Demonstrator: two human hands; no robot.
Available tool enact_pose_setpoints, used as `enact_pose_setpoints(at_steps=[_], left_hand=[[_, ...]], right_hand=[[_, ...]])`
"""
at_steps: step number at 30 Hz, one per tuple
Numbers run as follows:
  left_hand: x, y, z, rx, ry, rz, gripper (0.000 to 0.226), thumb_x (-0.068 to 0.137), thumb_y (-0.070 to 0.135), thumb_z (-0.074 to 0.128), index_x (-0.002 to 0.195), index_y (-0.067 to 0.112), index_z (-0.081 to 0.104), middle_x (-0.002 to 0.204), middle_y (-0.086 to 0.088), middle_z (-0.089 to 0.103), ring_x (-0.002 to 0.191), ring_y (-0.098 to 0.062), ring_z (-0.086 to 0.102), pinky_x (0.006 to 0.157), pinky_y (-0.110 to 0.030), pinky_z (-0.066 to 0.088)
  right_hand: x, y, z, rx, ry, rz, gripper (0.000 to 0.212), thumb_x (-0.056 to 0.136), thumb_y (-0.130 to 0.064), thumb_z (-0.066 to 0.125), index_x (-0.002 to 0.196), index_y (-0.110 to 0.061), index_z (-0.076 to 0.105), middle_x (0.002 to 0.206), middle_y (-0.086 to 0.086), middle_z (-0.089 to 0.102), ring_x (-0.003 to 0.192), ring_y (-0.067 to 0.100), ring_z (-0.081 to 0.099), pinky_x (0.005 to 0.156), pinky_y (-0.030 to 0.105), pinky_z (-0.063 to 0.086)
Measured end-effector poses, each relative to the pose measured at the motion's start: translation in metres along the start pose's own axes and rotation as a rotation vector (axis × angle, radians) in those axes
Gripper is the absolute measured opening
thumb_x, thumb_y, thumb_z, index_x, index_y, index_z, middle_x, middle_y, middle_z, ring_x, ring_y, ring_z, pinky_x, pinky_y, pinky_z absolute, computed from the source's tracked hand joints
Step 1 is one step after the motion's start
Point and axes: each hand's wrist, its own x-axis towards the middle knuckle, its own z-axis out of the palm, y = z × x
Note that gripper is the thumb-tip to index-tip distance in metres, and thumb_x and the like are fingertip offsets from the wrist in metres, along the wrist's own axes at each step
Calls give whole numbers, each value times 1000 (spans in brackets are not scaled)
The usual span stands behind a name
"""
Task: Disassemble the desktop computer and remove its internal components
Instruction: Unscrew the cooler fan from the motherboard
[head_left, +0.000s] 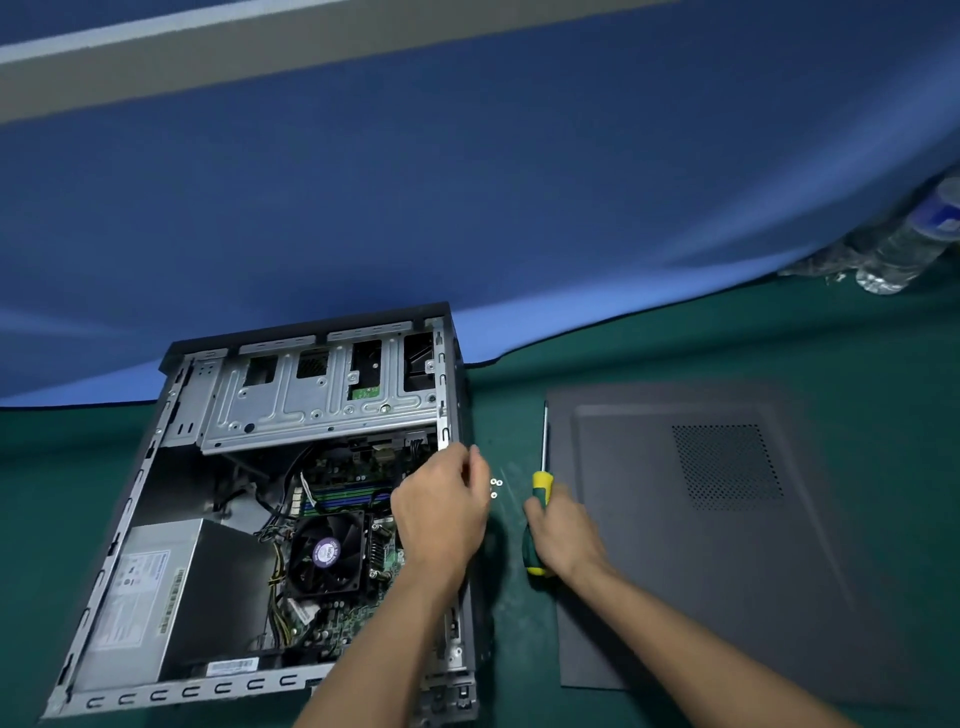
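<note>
Starting at the left, we see the open computer case (291, 499) lying on its side on the green table (675, 332). Low in its left corner sits the grey power supply (156, 608), whose white label is too small for us to read. Beside it is the black CPU fan (326, 552) with a round purple sticker, its print illegible. Above runs the silver drive cage (322, 395). Our left hand (441, 514) hovers over the case's right edge, fingers curled together; whether they pinch anything we cannot tell. Two small screws (495, 488) lie just beyond. Our right hand (563, 532) grips the yellow-and-green screwdriver (540, 499). The detached side panel (701, 530) lies flat further right, and a plastic bottle (914, 239) stands at the far edge.
</note>
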Motion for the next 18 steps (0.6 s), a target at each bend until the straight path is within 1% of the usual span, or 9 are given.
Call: enact_pose_setpoints(at_steps=[1,3,4,6,8,10,12,15,18], left_hand=[[-1,1,-3,-6,27,66,9,81,18,69,75,21,62,64,-1,65,46,-28,56,46,-24,31],[-2,5,-8,38,-7,167,39,77,15,72,116,15,64,86,-3,70,49,-25,61,41,-27,40],[-3,5,-11,91,-59,226,53,75,14,72,127,15,58,86,-4,67,48,-24,59,38,-28,41],[-5,7,-16,229,-149,299,63,79,21,65,139,22,45,86,-3,61,53,-22,59,40,-31,40],[-3,7,-20,280,-148,331,54,85,31,60,137,28,46,95,1,58,67,-20,63,47,-31,41],[-2,8,-31,229,-117,355,38,72,28,76,108,22,65,83,2,61,60,-18,63,40,-27,39],[0,3,-42,203,-100,340,34,62,23,84,90,19,68,72,3,61,53,-19,61,37,-27,36],[8,-16,-54,123,-124,205,21,82,33,67,98,21,61,81,3,65,71,-23,64,52,-31,35],[10,-42,-59,78,-97,200,17,86,34,59,98,23,57,76,6,65,68,-19,62,52,-28,27]], right_hand=[[-6,-1,-8,23,19,-47,22,97,-35,38,99,-13,41,97,11,61,90,35,57,71,36,41],[-18,-5,-25,35,42,-171,24,97,-42,41,92,-19,39,82,1,57,81,29,57,66,35,41],[-25,-9,-35,36,48,-229,23,95,-45,44,90,-23,40,75,-5,54,76,25,56,63,34,40],[-37,-17,-53,56,58,-339,20,91,-47,51,88,-29,43,69,-9,51,69,17,52,58,32,37],[-47,-27,-67,63,63,-433,19,85,-46,59,86,-32,46,69,-10,52,64,10,48,57,30,36],[-54,-40,-75,127,43,-465,19,81,-38,68,81,-30,51,70,-9,53,60,10,47,58,31,39],[-60,-55,-80,267,20,-439,21,78,-25,74,79,-29,54,73,-6,54,55,13,49,53,28,41],[-67,-77,-80,480,9,-399,21,75,-15,77,80,-18,57,69,-2,58,42,17,52,39,25,42],[-73,-99,-71,406,104,-420,25,72,-31,79,73,-18,58,53,-6,57,36,10,45,37,21,35]])
